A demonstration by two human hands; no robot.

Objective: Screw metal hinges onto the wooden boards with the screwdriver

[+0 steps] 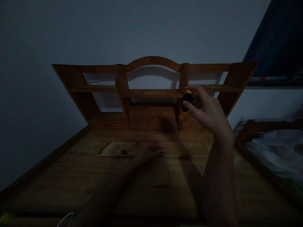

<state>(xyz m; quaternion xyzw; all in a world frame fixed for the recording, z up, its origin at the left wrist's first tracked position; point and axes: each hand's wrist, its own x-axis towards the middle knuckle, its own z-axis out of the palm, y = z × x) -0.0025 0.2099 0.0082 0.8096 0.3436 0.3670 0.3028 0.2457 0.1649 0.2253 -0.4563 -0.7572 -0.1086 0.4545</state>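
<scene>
A screwdriver (187, 102) with a black and yellow handle is held by my right hand (208, 108), fingers and thumb closed round the grip. Its shaft tilts down and slightly left, the tip above the desk. Lower and to the left, my left hand (150, 149) rests at a long pale wooden board (182, 149) lying on the desk, its fingers pinched together at the front edge. A small, shiny bit shows at those fingertips, too dark and small to name. A dark mark (124, 152) lies on the board's left part.
Behind the board stands a wooden shelf unit (151, 93) against the wall. A flat square piece (160, 175) lies on the wooden desk (71, 179) in front. A thin metal object (71, 150) is at left, a white cable (66, 218) at the near edge.
</scene>
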